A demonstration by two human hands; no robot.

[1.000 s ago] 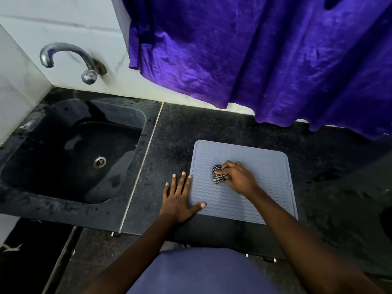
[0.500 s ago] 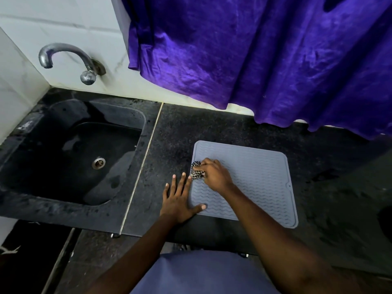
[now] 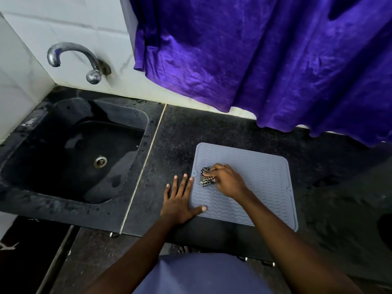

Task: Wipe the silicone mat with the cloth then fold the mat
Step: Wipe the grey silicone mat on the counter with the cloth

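A purple curtain (image 3: 265,60) fills the upper right, cut off by the top and right edges, and its hem hides the foot of the white tiled wall. Below it runs a black stone counter (image 3: 180,134), whose right side sinks into shadow where little can be made out. A black sink (image 3: 70,115) is set in the counter's left part, its near-left corner out of frame. The grey silicone mat (image 3: 261,187) lies flat and unfolded on the counter, right of the sink and near the front edge. A metal tap (image 3: 72,54) juts from the wall above the sink. The left hand (image 3: 180,202) lies flat with fingers spread and straight, palm on the counter, thumb and index fingertip on the mat's left edge. The right hand (image 3: 227,179) rests on the mat's left part, fingers curled round a small checked cloth (image 3: 205,177), bunched up and pressed against the mat; the hand covers the cloth's right side. A round metal drain (image 3: 100,161) sits in the sink's floor.
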